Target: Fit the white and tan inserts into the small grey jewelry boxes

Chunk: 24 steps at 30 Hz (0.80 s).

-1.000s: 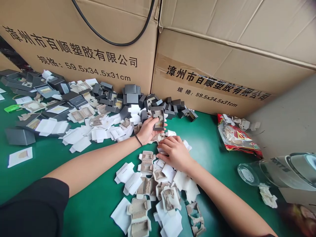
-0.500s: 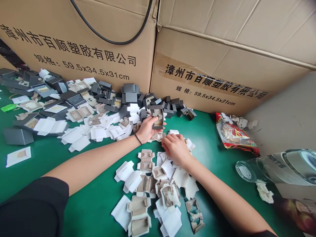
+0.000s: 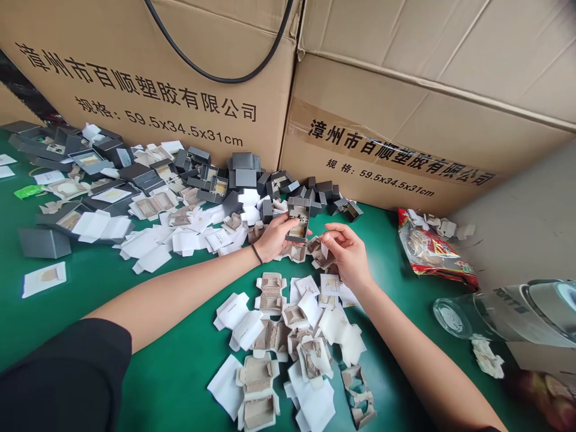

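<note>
My left hand (image 3: 274,237) grips a small open dark grey box (image 3: 299,219) and holds it just above the green table (image 3: 148,360). My right hand (image 3: 345,252) is lifted beside it, fingers curled round a small beige and white card insert (image 3: 320,249). Below both hands lies a scatter of white and beige card inserts (image 3: 288,336). A heap of small dark grey boxes (image 3: 252,180) lies behind the hands against the cardboard cartons.
Two large cardboard cartons (image 3: 387,120) with printed characters wall off the back. More grey boxes and white cards (image 3: 99,204) spread to the left. A red snack bag (image 3: 432,249) and a glass jar on its side (image 3: 508,312) lie at right.
My right hand has come up off the pile of inserts with one insert in its fingers, towards the box. The left hand has stayed put with the box.
</note>
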Each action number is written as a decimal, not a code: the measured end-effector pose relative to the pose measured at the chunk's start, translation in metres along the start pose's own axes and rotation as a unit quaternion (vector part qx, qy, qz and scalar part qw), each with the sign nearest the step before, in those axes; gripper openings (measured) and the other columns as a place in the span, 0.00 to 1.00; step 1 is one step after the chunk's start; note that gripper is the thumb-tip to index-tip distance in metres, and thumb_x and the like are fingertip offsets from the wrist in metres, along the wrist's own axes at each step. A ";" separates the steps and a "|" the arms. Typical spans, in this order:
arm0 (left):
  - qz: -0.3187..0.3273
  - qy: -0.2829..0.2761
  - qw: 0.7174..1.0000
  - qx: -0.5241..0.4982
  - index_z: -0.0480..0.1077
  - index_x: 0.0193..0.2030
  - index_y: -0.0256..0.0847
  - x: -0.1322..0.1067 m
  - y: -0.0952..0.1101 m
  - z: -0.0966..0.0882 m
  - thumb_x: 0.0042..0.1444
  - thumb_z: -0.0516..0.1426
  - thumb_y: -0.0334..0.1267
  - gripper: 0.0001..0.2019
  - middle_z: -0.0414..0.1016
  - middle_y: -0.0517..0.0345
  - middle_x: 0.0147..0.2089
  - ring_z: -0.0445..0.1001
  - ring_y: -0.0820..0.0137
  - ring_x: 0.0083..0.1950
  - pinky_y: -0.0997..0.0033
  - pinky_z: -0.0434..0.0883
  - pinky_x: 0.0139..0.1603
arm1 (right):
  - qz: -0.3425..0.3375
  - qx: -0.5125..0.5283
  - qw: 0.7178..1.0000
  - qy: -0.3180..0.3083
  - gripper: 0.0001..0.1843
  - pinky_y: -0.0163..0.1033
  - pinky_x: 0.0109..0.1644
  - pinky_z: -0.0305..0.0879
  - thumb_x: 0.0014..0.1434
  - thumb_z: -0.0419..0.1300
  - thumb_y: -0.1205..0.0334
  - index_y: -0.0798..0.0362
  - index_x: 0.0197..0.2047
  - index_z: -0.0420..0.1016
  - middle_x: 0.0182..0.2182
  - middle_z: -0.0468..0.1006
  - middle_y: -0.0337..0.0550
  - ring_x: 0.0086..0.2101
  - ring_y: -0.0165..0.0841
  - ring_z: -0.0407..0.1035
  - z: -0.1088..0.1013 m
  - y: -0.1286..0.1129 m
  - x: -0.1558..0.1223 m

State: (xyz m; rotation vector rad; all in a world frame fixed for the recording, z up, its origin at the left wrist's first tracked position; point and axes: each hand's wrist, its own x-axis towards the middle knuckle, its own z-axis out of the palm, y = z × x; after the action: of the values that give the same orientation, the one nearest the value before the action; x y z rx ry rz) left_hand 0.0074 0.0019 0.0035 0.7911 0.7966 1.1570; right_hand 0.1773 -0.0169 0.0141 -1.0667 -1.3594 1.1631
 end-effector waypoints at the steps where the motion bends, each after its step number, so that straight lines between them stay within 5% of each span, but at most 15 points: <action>1: -0.005 -0.001 1.000 -0.003 0.68 0.37 0.37 0.000 0.000 0.000 0.54 0.54 0.35 0.06 0.77 0.52 0.30 0.77 0.65 0.32 0.68 0.73 0.30 | 0.012 0.010 1.000 0.010 0.17 0.35 0.30 0.67 0.48 0.65 0.53 0.50 0.40 0.71 0.27 0.75 0.37 0.28 0.30 0.70 -0.001 0.002 0.001; 11: -0.036 -0.035 0.998 -0.037 0.70 0.35 0.35 -0.001 -0.002 -0.001 0.51 0.56 0.33 0.05 0.75 0.54 0.26 0.77 0.65 0.31 0.68 0.72 0.32 | 0.046 0.067 0.994 0.067 0.16 0.42 0.37 0.72 0.48 0.65 0.51 0.49 0.39 0.75 0.38 0.79 0.44 0.39 0.37 0.74 -0.009 0.003 0.010; 16: -0.034 -0.058 0.997 -0.042 0.69 0.30 0.35 -0.004 -0.001 -0.001 0.47 0.58 0.32 0.03 0.73 0.57 0.24 0.75 0.69 0.27 0.74 0.70 0.28 | 0.033 0.013 0.993 0.110 0.17 0.36 0.28 0.68 0.49 0.63 0.51 0.52 0.40 0.76 0.38 0.79 0.45 0.32 0.32 0.72 -0.008 0.007 0.009; 24: -0.011 -0.054 0.998 -0.002 0.72 0.30 0.35 -0.004 -0.005 -0.004 0.47 0.58 0.34 0.04 0.74 0.57 0.26 0.74 0.70 0.28 0.74 0.70 0.30 | -0.073 -0.093 0.985 0.124 0.17 0.38 0.30 0.71 0.52 0.61 0.51 0.50 0.43 0.72 0.34 0.76 0.43 0.31 0.32 0.70 0.001 0.011 -0.006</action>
State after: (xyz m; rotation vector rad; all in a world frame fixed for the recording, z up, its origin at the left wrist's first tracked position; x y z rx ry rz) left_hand 0.0059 -0.0023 -0.0026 0.8318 0.7115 1.0874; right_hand 0.1775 -0.0209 0.0021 -1.1811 -1.3425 0.7795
